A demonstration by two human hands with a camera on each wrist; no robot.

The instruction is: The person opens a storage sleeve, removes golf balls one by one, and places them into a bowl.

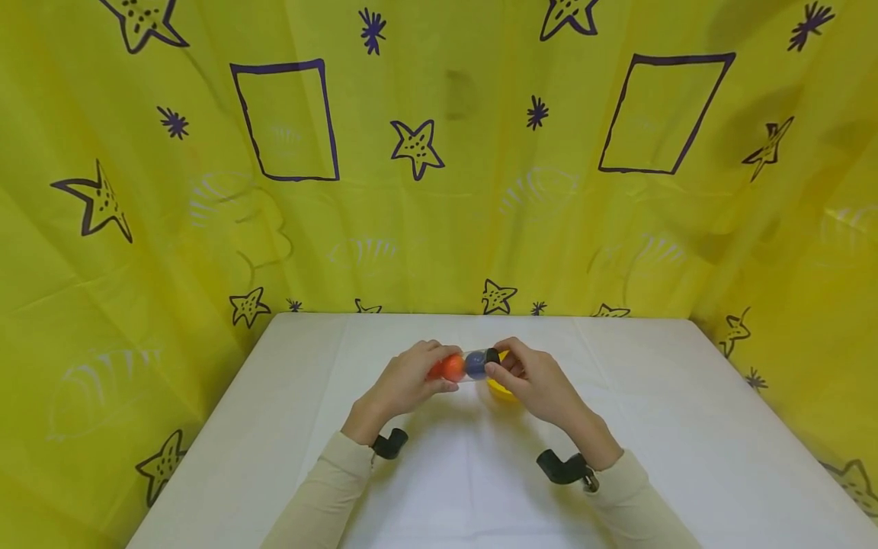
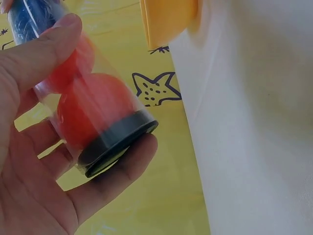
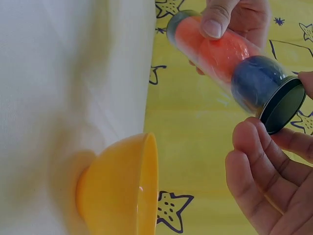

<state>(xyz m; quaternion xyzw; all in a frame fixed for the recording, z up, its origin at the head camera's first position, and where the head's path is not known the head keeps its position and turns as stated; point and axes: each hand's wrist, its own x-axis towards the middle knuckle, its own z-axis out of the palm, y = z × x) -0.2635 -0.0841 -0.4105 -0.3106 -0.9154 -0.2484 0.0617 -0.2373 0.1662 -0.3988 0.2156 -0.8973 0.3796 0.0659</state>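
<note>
Landmark: yellow bowl (image 3: pixel 117 188), upright on the white surface (image 1: pixel 439 488). Clear tube (image 1: pixel 466 367) held in the air, above the surface and up to the left of the bowl, its right end overlapping the bowl's edge in the head view. Lies roughly sideways, spanning both hands.

Contents, from the end farthest from the bowl: red ball (image 3: pixel 188 32), second red ball (image 3: pixel 222 56), blue ball (image 3: pixel 259 81) — the blue one nearest the bowl. Black cap (image 2: pixel 117 142) on the far end; dark cap (image 3: pixel 283 105) on the near end, both seated at the tube's ends.

Left hand (image 1: pixel 414 374): left of the bowl, grasping the tube, thumb laid across the wall, one finger under the black cap. Right hand (image 1: pixel 538 381): beside the bowl, partly covering it in the head view — grasping the tube's near end, thumb and fingertips at the dark cap's rim.

Light sleeves (image 1: pixel 315 496) reach in from the near side of the bowl; black mounts (image 1: pixel 391 444) at both wrists. Yellow curtain (image 1: pixel 418 229) with starfish drawings hangs beyond the bowl.
</note>
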